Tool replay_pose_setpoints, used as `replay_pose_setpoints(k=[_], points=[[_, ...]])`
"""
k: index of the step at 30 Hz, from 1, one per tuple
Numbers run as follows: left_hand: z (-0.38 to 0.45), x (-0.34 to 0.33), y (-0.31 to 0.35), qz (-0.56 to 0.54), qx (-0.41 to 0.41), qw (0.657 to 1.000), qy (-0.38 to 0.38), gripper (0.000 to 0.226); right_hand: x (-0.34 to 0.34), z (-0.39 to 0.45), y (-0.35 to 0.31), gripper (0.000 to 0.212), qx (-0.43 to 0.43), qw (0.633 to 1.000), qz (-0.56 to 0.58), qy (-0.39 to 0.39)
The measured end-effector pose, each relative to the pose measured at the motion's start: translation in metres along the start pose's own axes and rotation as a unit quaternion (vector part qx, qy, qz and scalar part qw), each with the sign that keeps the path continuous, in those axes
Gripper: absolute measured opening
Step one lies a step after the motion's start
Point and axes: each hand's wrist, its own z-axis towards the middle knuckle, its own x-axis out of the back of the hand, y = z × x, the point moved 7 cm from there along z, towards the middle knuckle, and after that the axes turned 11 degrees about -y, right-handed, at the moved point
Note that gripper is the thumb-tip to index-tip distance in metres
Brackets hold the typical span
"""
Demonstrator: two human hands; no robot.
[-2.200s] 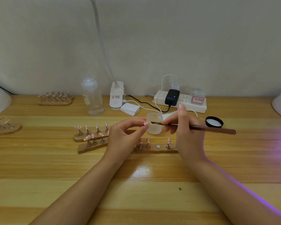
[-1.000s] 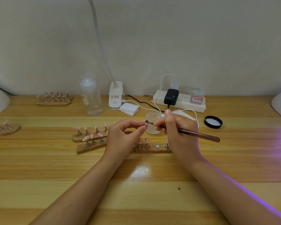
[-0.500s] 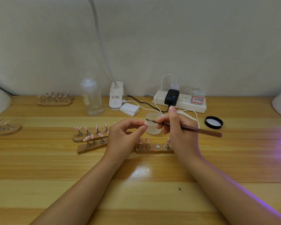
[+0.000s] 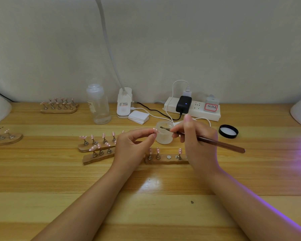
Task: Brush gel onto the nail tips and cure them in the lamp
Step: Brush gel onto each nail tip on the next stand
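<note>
Head view | left hand (image 4: 132, 146) pinching pink nail tip (image 4: 155, 130) | right hand (image 4: 196, 141) gripping brush (image 4: 221, 144), bristles over frosted gel jar (image 4: 164, 134) at table (image 4: 146, 197) centre | wooden nail stand (image 4: 165, 160) just near of jar

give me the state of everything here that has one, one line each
left hand: pinches a pink nail tip, raised
right hand: grips the brush, bristles at the jar rim
gel jar: open, lid off
black lid: lying on the table, inside up
front holder: one peg bare
black adapter: plugged in, blue light on
clear bottle: capped
</note>
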Motion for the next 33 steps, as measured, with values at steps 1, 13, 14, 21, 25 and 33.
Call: replay_pose_setpoints(k=[1,13,14,21,25,33], points=[[0.0,0.0,0.0,0.0,0.0,1.0,0.0,0.027,-0.001,0.0,-0.002,0.038,0.016,0.999,-0.027,-0.011],[0.0,-0.002,0.001,0.003,0.005,1.0,-0.007,0.026,-0.013,0.001,-0.006,0.038,0.061,0.99,-0.102,-0.077],[0.0,-0.002,0.0,0.005,0.007,1.0,-0.005,0.026,-0.013,0.001,-0.006,0.039,0.057,0.991,-0.1,-0.072],[-0.001,-0.001,-0.002,0.0,0.022,1.0,0.001,0.026,-0.001,0.0,-0.003,0.048,0.023,0.998,-0.064,-0.012],[-0.001,-0.002,-0.001,0.014,0.022,1.0,-0.006,0.024,-0.004,0.002,-0.006,0.038,0.037,0.997,-0.061,-0.019],[0.0,-0.001,-0.004,-0.004,0.032,0.999,-0.003,0.022,-0.006,0.0,0.003,0.05,-0.007,0.998,-0.051,-0.036]])
